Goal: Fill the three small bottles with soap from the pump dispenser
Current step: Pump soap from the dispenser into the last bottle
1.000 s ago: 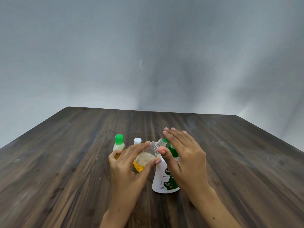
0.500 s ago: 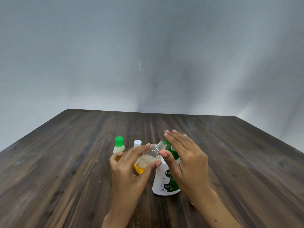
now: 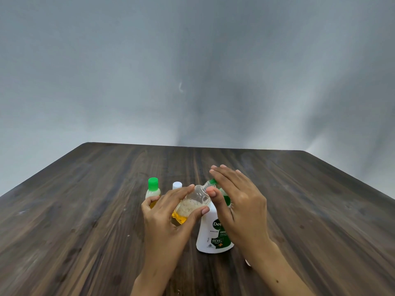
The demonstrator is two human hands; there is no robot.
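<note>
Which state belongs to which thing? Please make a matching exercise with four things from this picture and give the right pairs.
Things:
1. clear bottle
2. green-capped bottle
3. white-capped bottle
4. pump dispenser

States:
A. stands on the table, pump head under the flat right hand
B. stands capped, furthest to the left
C. uncapped, tilted, held in the left hand, partly filled with orange soap and foam
D. stands behind the left hand, only its cap showing

Pairs: 1-C, 2-B, 3-D, 4-A
</note>
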